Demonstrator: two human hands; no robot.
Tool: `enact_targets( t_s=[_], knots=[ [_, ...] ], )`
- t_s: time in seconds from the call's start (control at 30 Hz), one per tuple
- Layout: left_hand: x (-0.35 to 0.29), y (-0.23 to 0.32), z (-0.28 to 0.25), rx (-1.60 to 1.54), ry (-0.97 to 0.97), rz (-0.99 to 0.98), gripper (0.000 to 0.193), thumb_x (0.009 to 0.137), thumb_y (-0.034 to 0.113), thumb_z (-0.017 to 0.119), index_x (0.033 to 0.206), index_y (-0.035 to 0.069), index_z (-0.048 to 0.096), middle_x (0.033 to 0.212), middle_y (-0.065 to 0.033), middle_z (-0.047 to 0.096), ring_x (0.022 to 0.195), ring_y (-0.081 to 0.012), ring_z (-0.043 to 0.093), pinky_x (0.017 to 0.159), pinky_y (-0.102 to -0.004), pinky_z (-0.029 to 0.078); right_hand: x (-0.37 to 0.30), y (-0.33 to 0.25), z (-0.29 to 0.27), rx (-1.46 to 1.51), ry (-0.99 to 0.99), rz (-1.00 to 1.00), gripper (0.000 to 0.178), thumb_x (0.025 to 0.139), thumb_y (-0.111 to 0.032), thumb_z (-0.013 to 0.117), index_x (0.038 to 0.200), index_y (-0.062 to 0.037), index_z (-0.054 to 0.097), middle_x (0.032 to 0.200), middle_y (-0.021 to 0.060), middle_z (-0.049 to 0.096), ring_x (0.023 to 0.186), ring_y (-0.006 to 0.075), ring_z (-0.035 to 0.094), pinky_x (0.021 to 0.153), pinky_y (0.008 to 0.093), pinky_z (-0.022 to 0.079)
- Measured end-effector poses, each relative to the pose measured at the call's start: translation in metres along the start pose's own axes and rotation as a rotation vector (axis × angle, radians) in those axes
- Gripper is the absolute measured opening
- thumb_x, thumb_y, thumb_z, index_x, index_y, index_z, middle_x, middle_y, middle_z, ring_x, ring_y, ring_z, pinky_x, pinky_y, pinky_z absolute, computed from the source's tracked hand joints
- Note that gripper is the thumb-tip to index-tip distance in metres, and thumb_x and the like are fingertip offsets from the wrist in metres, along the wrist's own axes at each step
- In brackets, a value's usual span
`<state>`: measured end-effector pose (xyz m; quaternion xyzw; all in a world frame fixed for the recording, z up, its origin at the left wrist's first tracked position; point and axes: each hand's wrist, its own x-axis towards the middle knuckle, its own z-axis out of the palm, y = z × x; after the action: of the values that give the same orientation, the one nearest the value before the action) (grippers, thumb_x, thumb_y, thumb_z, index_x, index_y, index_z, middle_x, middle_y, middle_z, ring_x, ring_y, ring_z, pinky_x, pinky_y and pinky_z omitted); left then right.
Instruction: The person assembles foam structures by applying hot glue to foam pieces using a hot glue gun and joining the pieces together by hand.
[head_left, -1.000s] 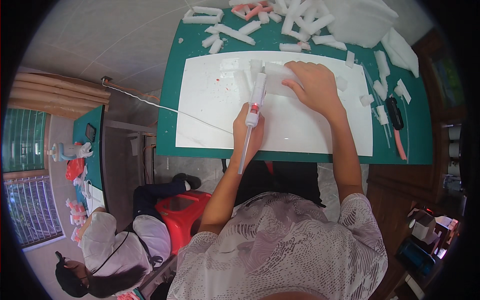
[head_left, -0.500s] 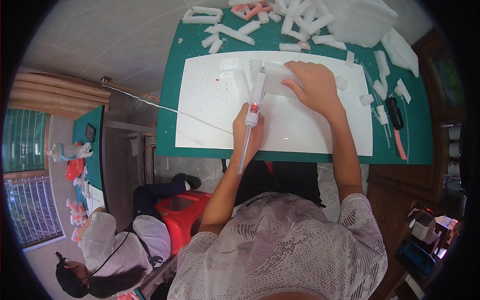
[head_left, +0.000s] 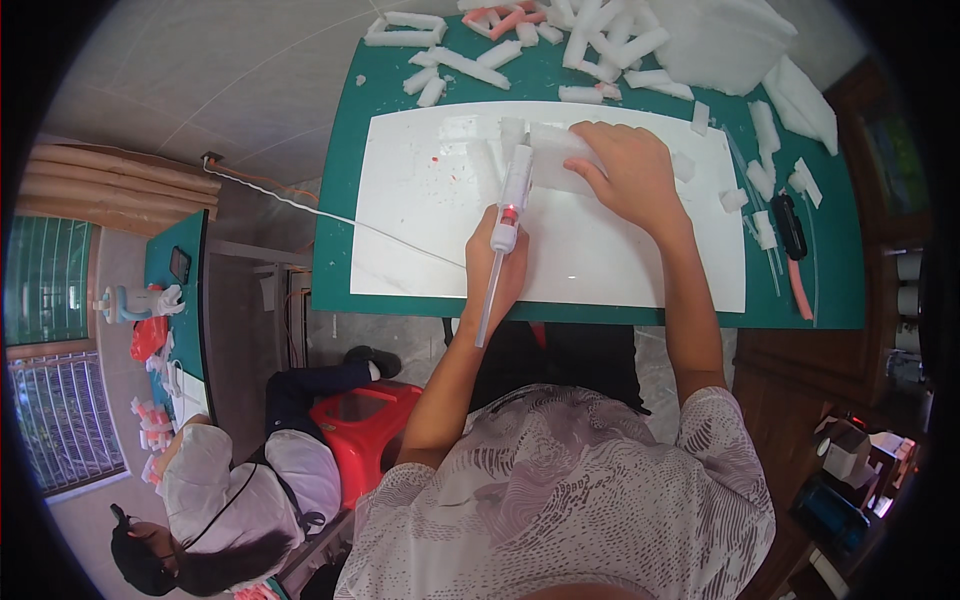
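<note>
White scraps (head_left: 475, 68) crowd beyond my board (head_left: 400, 200).
My left hand (head_left: 508, 272) clenches the gun (head_left: 515, 185); right hand (head_left: 636, 175) grasps a sheet (head_left: 556, 150).

We see a bright white board (head_left: 415, 215), with a pale shine near its top-left corner. Its top edge looks bent. The white foam (head_left: 558, 158) almost melts into the board. Daylight shows in the window (head_left: 68, 420), far left of the board. Right of the board, the brown wood (head_left: 805, 350) looks dim to us.
</note>
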<state>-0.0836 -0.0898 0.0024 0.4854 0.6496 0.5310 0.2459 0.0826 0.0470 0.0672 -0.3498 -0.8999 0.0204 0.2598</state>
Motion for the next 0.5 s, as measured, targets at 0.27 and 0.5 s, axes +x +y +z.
enact_targets(
  t_s=[0.27,0.5],
  knots=[
    [0.0,0.0038,-0.0016,0.002,-0.013,-0.024,0.009,0.088,0.0,0.057,0.097,-0.003,0.055,0.077,-0.0254,0.06,0.073,-0.0437,0.064,0.065,-0.0418,0.05,-0.0002,-0.0004,-0.0004,0.01,-0.002,0.004,0.033,0.09,-0.034,0.069,0.112,-0.0099,0.066,0.091,0.01,0.071,0.086,0.0294,0.066,0.078,0.0397,0.049],
    [-0.0005,0.0022,-0.0011,0.011,-0.019,-0.022,0.012,0.087,-0.001,0.057,0.098,-0.004,0.056,0.079,-0.0258,0.06,0.075,-0.0453,0.063,0.067,-0.0427,0.05,-0.0001,-0.0008,0.0003,0.003,0.001,0.002,0.033,0.09,-0.034,0.069,0.112,-0.0102,0.066,0.092,0.01,0.071,0.086,0.03,0.066,0.077,0.0397,0.049]
  ],
)
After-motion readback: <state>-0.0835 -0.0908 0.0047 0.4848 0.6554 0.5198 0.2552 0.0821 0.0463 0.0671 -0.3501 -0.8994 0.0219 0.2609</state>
